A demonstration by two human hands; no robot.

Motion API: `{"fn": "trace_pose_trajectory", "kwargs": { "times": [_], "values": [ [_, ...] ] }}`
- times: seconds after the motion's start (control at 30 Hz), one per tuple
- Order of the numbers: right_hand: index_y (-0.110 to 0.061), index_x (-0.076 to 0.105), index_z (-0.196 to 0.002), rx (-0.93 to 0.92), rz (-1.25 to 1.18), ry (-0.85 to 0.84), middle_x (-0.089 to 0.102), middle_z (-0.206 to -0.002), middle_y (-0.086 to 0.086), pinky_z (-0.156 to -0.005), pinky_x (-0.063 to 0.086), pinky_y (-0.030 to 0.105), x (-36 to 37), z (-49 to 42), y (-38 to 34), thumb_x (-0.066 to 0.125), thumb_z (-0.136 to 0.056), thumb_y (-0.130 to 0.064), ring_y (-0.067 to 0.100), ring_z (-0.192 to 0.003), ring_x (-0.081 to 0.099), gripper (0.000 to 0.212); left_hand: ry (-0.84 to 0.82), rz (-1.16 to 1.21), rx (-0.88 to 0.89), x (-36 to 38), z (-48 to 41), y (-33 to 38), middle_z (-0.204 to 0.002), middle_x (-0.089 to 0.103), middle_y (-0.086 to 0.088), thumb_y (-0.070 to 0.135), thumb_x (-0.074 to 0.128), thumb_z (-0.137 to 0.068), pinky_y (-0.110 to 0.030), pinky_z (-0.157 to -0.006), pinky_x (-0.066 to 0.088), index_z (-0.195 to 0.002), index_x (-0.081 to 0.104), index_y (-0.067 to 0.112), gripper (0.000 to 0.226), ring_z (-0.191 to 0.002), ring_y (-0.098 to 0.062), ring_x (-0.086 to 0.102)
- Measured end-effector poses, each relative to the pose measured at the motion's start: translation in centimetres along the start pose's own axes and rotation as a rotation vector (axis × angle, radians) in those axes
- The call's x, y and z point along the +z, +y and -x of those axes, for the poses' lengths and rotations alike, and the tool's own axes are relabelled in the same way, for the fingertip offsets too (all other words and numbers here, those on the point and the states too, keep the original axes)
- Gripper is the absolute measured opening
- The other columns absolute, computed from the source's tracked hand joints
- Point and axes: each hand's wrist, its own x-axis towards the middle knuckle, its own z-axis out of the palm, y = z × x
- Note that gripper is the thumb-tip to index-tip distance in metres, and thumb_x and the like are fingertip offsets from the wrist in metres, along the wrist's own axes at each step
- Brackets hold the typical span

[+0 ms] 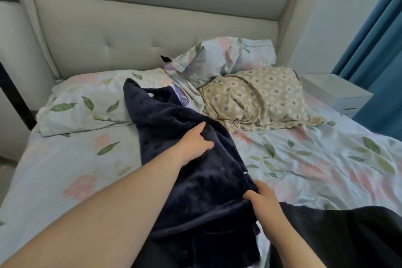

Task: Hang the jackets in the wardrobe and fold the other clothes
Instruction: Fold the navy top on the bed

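Note:
A dark navy fleece garment [189,172] lies stretched along the middle of the bed, from the left pillow down to the near edge. My left hand [195,143] rests flat on its upper middle, fingers straight on the fabric. My right hand [261,199] pinches the garment's right edge between thumb and fingers. A small white tag shows on that edge just above my right hand. A beige shirt with a diamond print [256,98] lies crumpled to the right of the garment, below the right pillow.
The bed has a floral sheet [326,159] and two floral pillows [87,102] [226,56] against a padded beige headboard [152,28]. A white nightstand [335,91] and a blue curtain [376,50] stand at the right. Black fabric [339,235] covers the near right corner.

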Motion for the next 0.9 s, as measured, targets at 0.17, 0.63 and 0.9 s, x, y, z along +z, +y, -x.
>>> {"fn": "trace_pose_trajectory", "kwargs": {
  "times": [0.17, 0.63, 0.9],
  "values": [
    [-0.011, 0.066, -0.090, 0.149, 0.094, -0.125, 0.071, -0.077, 0.006, -0.067, 0.049, 0.032, 0.3, -0.9, 4.4, 0.052, -0.076, -0.005, 0.024, -0.074, 0.066, 0.020, 0.112, -0.319, -0.062, 1.5, 3.9, -4.6, -0.130, 0.055, -0.001, 0.034, 0.058, -0.090, -0.033, -0.094, 0.046, -0.141, 0.046, 0.023, 0.053, -0.112, -0.020, 0.056],
    [-0.009, 0.073, -0.108, 0.291, -0.153, -0.275, 0.077, -0.097, 0.013, -0.074, 0.057, 0.034, 0.1, 0.4, 2.5, 0.062, -0.086, -0.023, 0.028, -0.088, 0.074, 0.028, 0.082, 0.506, -0.489, -2.9, 13.7, -9.6, -0.099, 0.075, -0.018, 0.010, 0.075, -0.084, -0.044, -0.070, 0.061, -0.118, 0.066, 0.006, 0.035, -0.086, -0.036, 0.074],
    [-0.032, 0.051, -0.124, -0.021, -0.241, -0.306, 0.070, -0.098, 0.003, -0.053, 0.051, 0.031, 1.7, 5.7, -3.8, 0.060, -0.088, -0.025, 0.020, -0.072, 0.069, 0.037, 0.527, 0.654, -0.168, -8.5, 21.2, -5.0, -0.092, 0.073, -0.015, 0.004, 0.064, -0.091, -0.037, -0.054, 0.056, -0.117, 0.056, 0.023, 0.033, -0.066, -0.027, 0.070]
  ]
}}
